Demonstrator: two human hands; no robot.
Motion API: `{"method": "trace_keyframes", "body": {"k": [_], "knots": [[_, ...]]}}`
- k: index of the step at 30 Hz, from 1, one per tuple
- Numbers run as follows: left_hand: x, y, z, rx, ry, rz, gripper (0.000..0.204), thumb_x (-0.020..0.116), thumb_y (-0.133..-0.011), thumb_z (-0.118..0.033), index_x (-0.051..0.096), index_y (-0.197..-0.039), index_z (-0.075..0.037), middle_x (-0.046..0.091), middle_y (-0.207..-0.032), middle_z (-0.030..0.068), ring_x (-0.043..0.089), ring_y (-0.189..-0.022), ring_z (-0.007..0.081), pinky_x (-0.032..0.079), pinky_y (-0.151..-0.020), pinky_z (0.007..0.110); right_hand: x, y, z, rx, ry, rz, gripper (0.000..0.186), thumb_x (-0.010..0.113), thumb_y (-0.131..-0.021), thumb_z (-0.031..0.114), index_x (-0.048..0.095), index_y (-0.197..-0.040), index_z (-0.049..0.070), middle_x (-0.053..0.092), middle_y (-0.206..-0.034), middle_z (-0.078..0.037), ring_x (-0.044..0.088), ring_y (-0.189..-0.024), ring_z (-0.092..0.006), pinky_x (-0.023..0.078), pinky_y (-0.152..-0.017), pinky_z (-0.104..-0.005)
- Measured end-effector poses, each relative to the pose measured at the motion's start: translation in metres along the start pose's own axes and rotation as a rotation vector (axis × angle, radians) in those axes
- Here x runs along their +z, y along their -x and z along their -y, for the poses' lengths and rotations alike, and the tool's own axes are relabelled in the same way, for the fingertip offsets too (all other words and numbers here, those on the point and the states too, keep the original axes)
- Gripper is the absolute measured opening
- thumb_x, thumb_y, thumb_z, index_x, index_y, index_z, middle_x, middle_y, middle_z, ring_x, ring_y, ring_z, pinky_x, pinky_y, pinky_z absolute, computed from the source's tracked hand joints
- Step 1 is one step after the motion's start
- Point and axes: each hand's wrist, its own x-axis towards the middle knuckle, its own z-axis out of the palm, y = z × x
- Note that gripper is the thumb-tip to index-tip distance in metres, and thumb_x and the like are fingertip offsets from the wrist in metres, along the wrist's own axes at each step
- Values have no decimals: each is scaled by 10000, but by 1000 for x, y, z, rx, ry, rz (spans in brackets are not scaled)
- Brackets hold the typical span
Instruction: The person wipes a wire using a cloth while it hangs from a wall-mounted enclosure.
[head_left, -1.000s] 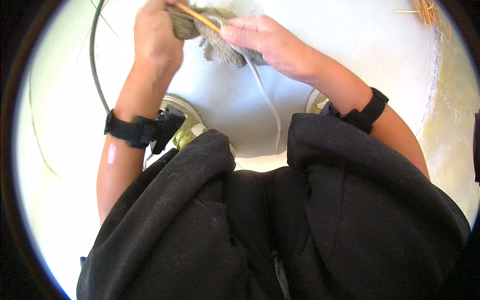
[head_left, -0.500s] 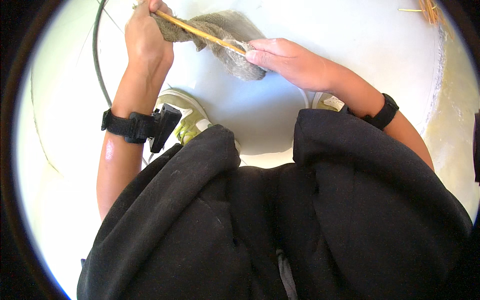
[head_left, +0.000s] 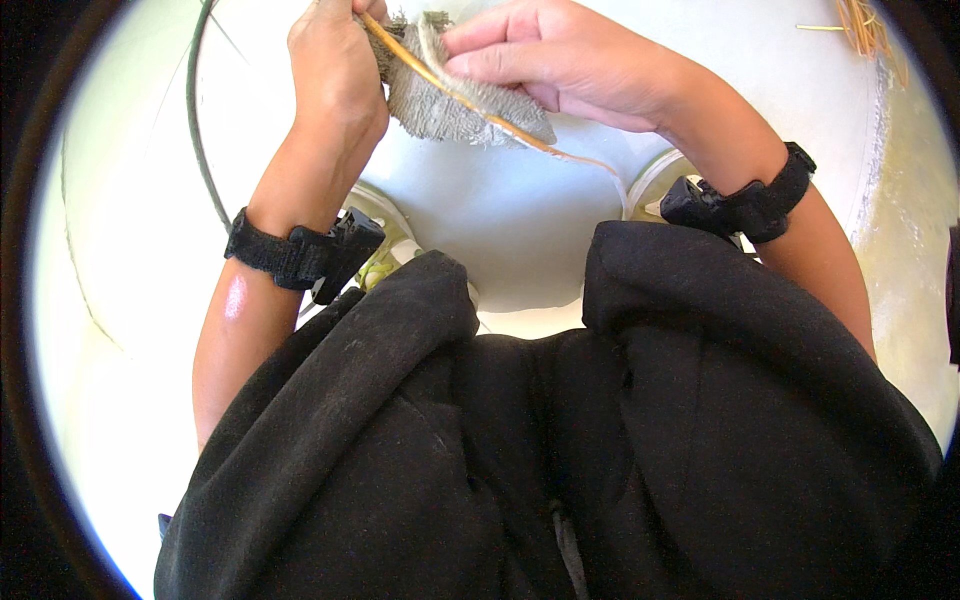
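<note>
My left hand (head_left: 335, 70) is closed at the top, gripping a long yellow strand (head_left: 450, 90) and the grey shaggy cloth (head_left: 425, 115). The strand runs diagonally down to the right across the cloth, turning thin and pale where it hangs toward my right shoe. My right hand (head_left: 560, 70) is closed on the cloth's folded right part, thumb and curled fingers pressing it beside the strand. Both hands are above the pale floor between my feet.
A bundle of orange strands (head_left: 858, 30) lies at the upper right. A dark cable (head_left: 195, 120) runs down the left side. My shoes (head_left: 660, 180) flank the pale ground under my hands, and my dark-clothed lap fills the lower view. A rough ridge runs down the right.
My left hand has shifted right and my right hand has risen. The cloth is more bunched between them, and the strand now bends down past it with its thin end dangling.
</note>
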Motion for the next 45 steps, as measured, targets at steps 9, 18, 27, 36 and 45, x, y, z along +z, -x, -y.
{"method": "trace_keyframes", "body": {"k": [9, 18, 27, 36, 45], "knots": [[-7, -4, -10, 34, -63, -50, 316, 391, -972, -287, 386, -706, -116, 334, -664, -23, 311, -630, 103, 307, -608, 241, 29, -20, 12, 4, 927, -166, 351, 578, -810, 321, 647, -774, -21, 626, -729, -187, 610, -676, -248, 475, -661, -346], [-31, -41, -7, -47, -25, -228, 286, 371, -976, -236, 403, -714, -125, 371, -657, -19, 340, -639, 115, 324, -638, 273, 28, -14, -7, -85, 1055, -326, 313, 386, -890, 240, 525, -783, -19, 546, -706, -218, 530, -691, -398, 435, -665, -435], [-39, -33, 12, -111, 19, -269, 301, 351, -980, -225, 402, -704, -118, 379, -683, -4, 349, -663, 127, 346, -669, 284, 15, 30, -27, -20, 916, -229, 341, 334, -964, 268, 481, -863, -22, 490, -722, -177, 475, -666, -300, 402, -667, -369], [-34, -20, 5, -50, -74, -262, 297, 362, -977, -243, 410, -712, -117, 375, -681, -12, 345, -655, 125, 336, -662, 274, 19, 23, -24, -29, 793, -162, 345, 355, -964, 290, 483, -856, -11, 480, -709, -109, 461, -658, -186, 394, -641, -336], [3, 1, 12, -63, -143, -165, 273, 423, -953, -233, 442, -718, -96, 402, -678, -9, 344, -621, 96, 321, -584, 233, 24, -24, -15, -206, 1089, -245, 298, 436, -838, 241, 570, -736, -6, 569, -721, -233, 554, -660, -393, 443, -649, -453]]}}
